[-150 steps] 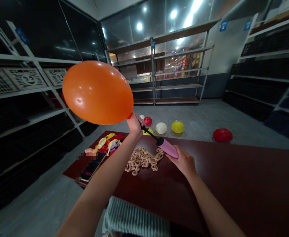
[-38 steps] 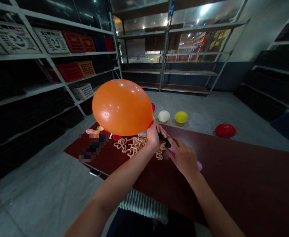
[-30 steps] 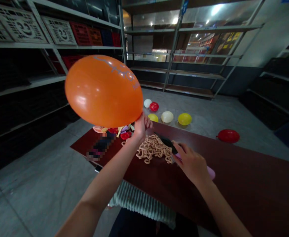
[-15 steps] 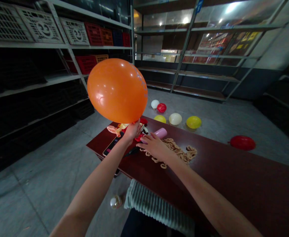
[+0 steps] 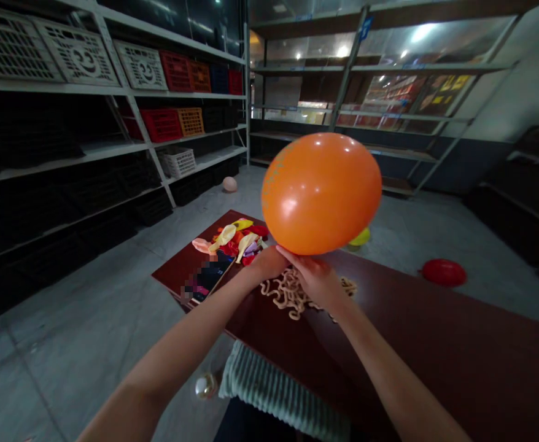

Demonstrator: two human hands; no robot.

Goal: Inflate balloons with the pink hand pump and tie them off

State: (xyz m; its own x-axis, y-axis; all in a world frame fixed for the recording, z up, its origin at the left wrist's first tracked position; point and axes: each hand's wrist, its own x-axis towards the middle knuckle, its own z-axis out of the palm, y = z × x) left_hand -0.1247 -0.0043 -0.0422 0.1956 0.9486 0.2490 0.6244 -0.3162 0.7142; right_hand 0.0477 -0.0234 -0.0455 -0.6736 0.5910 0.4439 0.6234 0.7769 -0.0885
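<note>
A big inflated orange balloon [image 5: 322, 193] is up in front of me over the table, its neck at the bottom among my fingers. My left hand [image 5: 271, 263] is closed at that neck; its fingertips are mostly hidden. Against it from the right comes my right hand [image 5: 314, 275], fingers bent together at the balloon's base. Below my hands, a heap of tan ring-like or curled strips [image 5: 292, 298] lies on the dark red-brown table [image 5: 398, 319]. Limp balloons [image 5: 232, 236] in several colours are piled at the left, with a phone [image 5: 212, 276] nearer me.
On the floor beyond lie a red balloon [image 5: 444, 272], a partly hidden yellow balloon [image 5: 360, 238] and a pale balloon [image 5: 229, 184]. A shiny round object [image 5: 205, 386] is by the ribbed grey-green cloth [image 5: 279, 390]. Shelves with crates [image 5: 145, 64] line the left.
The orange balloon has swung right with my left hand. My right hand has left the pinkish-purple cylinder, which is now out of sight, and joined my left hand at the balloon's neck.
</note>
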